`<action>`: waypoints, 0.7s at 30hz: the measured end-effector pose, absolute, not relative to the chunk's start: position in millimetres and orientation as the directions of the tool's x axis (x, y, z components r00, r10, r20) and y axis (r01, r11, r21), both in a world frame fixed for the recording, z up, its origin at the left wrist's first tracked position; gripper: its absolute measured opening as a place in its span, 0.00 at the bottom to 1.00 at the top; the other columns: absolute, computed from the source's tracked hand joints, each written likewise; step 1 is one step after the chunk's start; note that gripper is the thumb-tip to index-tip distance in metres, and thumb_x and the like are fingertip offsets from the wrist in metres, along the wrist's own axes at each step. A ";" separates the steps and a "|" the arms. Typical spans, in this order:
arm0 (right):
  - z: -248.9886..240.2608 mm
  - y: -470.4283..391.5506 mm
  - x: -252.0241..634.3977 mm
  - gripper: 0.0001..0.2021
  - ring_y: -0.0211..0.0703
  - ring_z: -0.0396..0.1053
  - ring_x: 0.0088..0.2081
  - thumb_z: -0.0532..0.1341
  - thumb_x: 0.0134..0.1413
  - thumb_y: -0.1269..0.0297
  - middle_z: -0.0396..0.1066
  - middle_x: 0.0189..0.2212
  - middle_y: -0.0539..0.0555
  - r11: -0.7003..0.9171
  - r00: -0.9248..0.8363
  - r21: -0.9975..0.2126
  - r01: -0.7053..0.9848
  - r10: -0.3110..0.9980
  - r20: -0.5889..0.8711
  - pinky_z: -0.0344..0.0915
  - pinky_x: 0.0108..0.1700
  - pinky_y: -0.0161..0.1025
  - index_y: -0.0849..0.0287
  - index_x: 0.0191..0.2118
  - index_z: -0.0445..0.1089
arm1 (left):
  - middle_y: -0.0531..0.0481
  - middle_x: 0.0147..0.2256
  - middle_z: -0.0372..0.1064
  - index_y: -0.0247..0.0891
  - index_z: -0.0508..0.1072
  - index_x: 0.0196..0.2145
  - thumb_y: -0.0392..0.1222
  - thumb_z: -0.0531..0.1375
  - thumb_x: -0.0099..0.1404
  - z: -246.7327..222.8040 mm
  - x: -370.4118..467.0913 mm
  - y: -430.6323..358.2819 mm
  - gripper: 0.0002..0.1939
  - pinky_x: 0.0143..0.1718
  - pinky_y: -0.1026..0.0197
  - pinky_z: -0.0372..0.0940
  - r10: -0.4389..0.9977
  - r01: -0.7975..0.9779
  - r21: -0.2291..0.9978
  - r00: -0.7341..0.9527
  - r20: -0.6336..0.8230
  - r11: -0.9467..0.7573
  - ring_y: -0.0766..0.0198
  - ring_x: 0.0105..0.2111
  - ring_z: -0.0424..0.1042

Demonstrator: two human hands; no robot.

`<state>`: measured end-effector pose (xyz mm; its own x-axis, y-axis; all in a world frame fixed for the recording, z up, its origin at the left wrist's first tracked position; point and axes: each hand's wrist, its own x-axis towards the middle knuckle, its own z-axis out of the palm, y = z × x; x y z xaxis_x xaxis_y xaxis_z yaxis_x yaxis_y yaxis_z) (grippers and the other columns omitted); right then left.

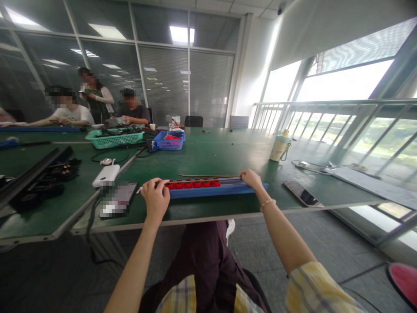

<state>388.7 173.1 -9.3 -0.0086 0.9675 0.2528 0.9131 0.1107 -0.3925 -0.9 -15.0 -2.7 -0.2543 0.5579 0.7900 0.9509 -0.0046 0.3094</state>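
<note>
A long blue tray lies near the front edge of the green table, with a row of several red parts in its left half. My left hand is curled over the tray's left end, its fingers touching the first red part. At the right end, my right hand rests on the tray with fingers bent over its far rim. A thin wooden stick lies just behind the tray.
A dark phone lies right of the tray, a white power bank and another phone left. A cream bottle, blue basket and green basket stand farther back. Three people sit at the far left.
</note>
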 end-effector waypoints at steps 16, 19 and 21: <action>-2.2 171.4 381.0 0.19 0.55 0.75 0.50 0.53 0.58 0.63 0.79 0.43 0.63 -0.033 0.069 -0.274 0.961 0.990 0.122 0.67 0.50 0.43 0.56 0.45 0.81 | 0.43 0.46 0.68 0.44 0.80 0.41 0.36 0.53 0.66 -3.9 -1.9 -14.2 0.15 0.49 0.48 0.57 0.552 0.955 0.295 -0.244 0.797 -0.004 0.50 0.49 0.61; 3.7 168.8 379.2 0.21 0.56 0.73 0.53 0.51 0.59 0.63 0.77 0.48 0.63 -0.055 0.071 -0.248 0.967 0.996 0.056 0.66 0.52 0.43 0.56 0.48 0.80 | 0.43 0.46 0.69 0.44 0.80 0.41 0.36 0.53 0.66 -4.5 -2.4 -13.3 0.15 0.48 0.49 0.57 0.545 0.957 0.289 -0.243 0.803 0.001 0.50 0.48 0.62; 6.9 167.0 378.2 0.21 0.57 0.73 0.53 0.51 0.59 0.63 0.77 0.49 0.63 -0.057 0.069 -0.247 0.967 0.997 0.041 0.66 0.52 0.44 0.57 0.48 0.79 | 0.43 0.46 0.69 0.45 0.80 0.41 0.36 0.53 0.66 -5.0 -2.7 -12.7 0.15 0.48 0.49 0.57 0.540 0.958 0.287 -0.242 0.806 0.001 0.50 0.48 0.62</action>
<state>378.2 167.0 6.9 0.0693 0.9967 0.0412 0.9673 -0.0571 -0.2470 -2.7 -12.7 -5.0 -0.2416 0.5399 0.8063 0.9580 0.0006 0.2866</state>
